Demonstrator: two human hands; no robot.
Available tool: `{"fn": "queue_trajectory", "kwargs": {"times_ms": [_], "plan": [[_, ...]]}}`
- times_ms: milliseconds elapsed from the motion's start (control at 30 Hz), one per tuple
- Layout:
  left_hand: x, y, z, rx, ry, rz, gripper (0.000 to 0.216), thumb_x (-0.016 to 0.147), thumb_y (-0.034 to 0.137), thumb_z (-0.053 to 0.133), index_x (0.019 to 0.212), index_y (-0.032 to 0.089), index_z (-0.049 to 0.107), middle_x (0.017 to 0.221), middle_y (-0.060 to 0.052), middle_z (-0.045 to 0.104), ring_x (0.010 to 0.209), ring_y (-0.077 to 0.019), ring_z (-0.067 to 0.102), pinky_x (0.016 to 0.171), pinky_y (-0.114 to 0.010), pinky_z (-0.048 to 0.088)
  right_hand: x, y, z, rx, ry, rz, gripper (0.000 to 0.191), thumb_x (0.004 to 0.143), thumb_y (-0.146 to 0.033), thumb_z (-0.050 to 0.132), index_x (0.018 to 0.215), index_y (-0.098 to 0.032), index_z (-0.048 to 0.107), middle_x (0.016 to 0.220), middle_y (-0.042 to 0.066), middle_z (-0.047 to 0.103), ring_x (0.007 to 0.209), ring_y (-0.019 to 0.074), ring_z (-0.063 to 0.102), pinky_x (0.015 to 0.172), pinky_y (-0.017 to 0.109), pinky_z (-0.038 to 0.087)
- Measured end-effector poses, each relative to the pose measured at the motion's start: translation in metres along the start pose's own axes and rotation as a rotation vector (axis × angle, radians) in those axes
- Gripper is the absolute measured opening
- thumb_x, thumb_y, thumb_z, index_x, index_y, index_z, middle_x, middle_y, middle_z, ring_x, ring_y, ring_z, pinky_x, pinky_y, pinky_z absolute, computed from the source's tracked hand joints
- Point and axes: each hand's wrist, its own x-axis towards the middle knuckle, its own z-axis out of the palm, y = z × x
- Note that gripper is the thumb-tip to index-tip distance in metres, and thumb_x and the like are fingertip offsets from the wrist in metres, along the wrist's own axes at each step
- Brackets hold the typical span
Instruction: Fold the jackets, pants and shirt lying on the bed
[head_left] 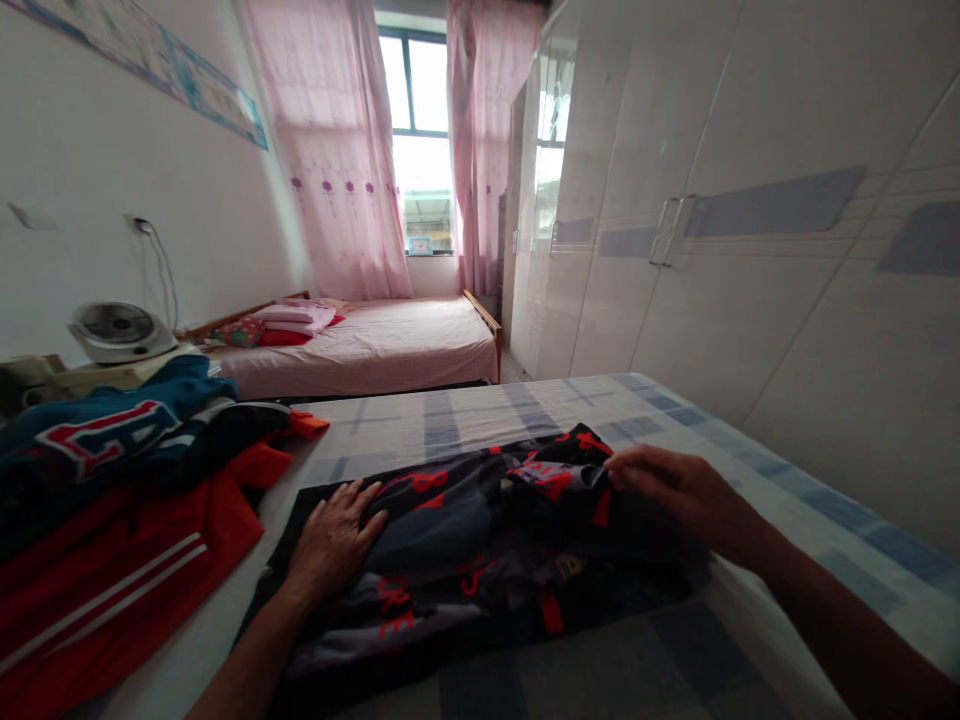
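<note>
A black and grey garment with red lettering (442,545) lies spread on the bed in front of me, partly folded; its exact kind is unclear. My left hand (335,535) rests flat on its left part, fingers stretched out. At the far right end, my right hand (675,490) pinches a bunched, lifted fold of the same cloth between thumb and fingers. The blue and white checked bedsheet (555,655) shows around the garment.
To my left are a heaped dark teal garment (112,425) and a red-orange one with white stripes (142,570). A small fan (124,332) stands behind them. Beyond is a second bed (390,345) with folded bedding; white wardrobes (720,270) line the right side.
</note>
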Motion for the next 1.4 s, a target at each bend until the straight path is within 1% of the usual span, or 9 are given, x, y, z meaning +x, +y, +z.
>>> {"fn": "queue_trajectory", "kwargs": {"times_ms": [100, 167, 367, 600, 833, 967, 1100, 1267, 1400], "plan": [[0.0, -0.001, 0.002, -0.009, 0.022, 0.012, 0.048, 0.087, 0.037, 0.038, 0.13, 0.021, 0.051, 0.138, -0.011, 0.047, 0.131, -0.0284, 0.037, 0.103, -0.047, 0.031, 0.006, 0.01, 0.007, -0.113, 0.262, -0.006, 0.039, 0.088, -0.045, 0.041, 0.116, -0.024, 0.058, 0.121, 0.008, 0.06, 0.111, 0.0255, 0.056, 0.094, 0.042, 0.045], [0.0, -0.001, 0.002, -0.033, 0.038, 0.004, 0.047, 0.086, 0.038, 0.039, 0.128, 0.021, 0.053, 0.138, -0.01, 0.048, 0.13, -0.0282, 0.039, 0.103, -0.047, 0.032, 0.003, 0.015, 0.029, -0.211, 0.293, -0.065, 0.045, 0.089, -0.043, 0.037, 0.129, -0.024, 0.049, 0.137, 0.009, 0.047, 0.127, 0.0254, 0.042, 0.105, 0.045, 0.033], [0.0, -0.001, 0.002, -0.061, 0.032, -0.037, 0.05, 0.087, 0.04, 0.038, 0.132, 0.02, 0.049, 0.139, -0.011, 0.046, 0.131, -0.0267, 0.038, 0.105, -0.046, 0.03, -0.032, 0.019, 0.093, -0.307, -0.329, -0.189, 0.063, 0.083, -0.047, 0.05, 0.14, -0.023, 0.036, 0.145, 0.011, 0.037, 0.134, 0.0284, 0.031, 0.107, 0.051, 0.026], [-0.001, -0.001, 0.003, -0.048, 0.056, -0.007, 0.047, 0.087, 0.038, 0.037, 0.127, 0.02, 0.053, 0.137, -0.01, 0.049, 0.129, -0.0263, 0.039, 0.103, -0.046, 0.032, -0.034, 0.012, 0.048, -0.192, -0.115, -0.063, 0.039, 0.09, -0.038, 0.041, 0.122, -0.022, 0.055, 0.128, 0.009, 0.056, 0.119, 0.0216, 0.05, 0.101, 0.037, 0.038], [0.009, 0.007, -0.031, -0.113, -0.127, -0.013, 0.05, 0.083, 0.039, 0.044, 0.126, 0.015, 0.055, 0.133, -0.016, 0.052, 0.125, -0.0305, 0.045, 0.1, -0.045, 0.037, -0.038, 0.015, 0.064, -0.283, -0.132, -0.2, 0.072, 0.07, -0.028, 0.067, 0.137, -0.026, 0.04, 0.143, 0.007, 0.041, 0.133, 0.0269, 0.032, 0.107, 0.046, 0.028], [0.008, 0.045, -0.067, -0.234, -0.085, 0.171, 0.049, 0.086, 0.04, 0.043, 0.127, 0.016, 0.054, 0.133, -0.014, 0.051, 0.123, -0.0281, 0.047, 0.104, -0.042, 0.033, -0.022, 0.013, 0.081, -0.203, -0.034, -0.271, 0.041, 0.079, -0.023, 0.058, 0.119, -0.027, 0.057, 0.13, 0.004, 0.055, 0.129, 0.0249, 0.038, 0.107, 0.046, 0.027], [0.004, 0.104, -0.085, -0.47, -0.067, 0.393, 0.05, 0.086, 0.037, 0.047, 0.134, 0.024, 0.045, 0.142, -0.007, 0.042, 0.129, -0.0226, 0.04, 0.108, -0.036, 0.03, -0.007, 0.007, 0.073, 0.01, -0.003, -0.131, 0.025, 0.09, -0.031, 0.041, 0.1, -0.023, 0.063, 0.105, 0.004, 0.067, 0.104, 0.0219, 0.058, 0.094, 0.038, 0.041], [0.01, 0.166, -0.075, -0.607, 0.009, 0.53, 0.057, 0.082, 0.03, 0.053, 0.137, 0.022, 0.038, 0.137, -0.007, 0.047, 0.125, -0.0199, 0.044, 0.105, -0.032, 0.034, 0.007, -0.001, 0.052, 0.044, 0.03, -0.012, 0.031, 0.091, -0.04, 0.034, 0.093, -0.023, 0.06, 0.092, 0.002, 0.067, 0.087, 0.0187, 0.061, 0.079, 0.031, 0.045], [0.008, 0.191, -0.057, -0.46, -0.002, 0.487, 0.038, 0.079, 0.025, 0.053, 0.116, 0.021, 0.057, 0.11, -0.008, 0.064, 0.106, -0.0243, 0.057, 0.095, -0.039, 0.041, 0.017, 0.023, 0.051, -0.16, 0.006, -0.002, 0.031, 0.088, -0.036, 0.036, 0.097, -0.021, 0.061, 0.099, 0.006, 0.066, 0.094, 0.0201, 0.061, 0.084, 0.032, 0.043]]}}
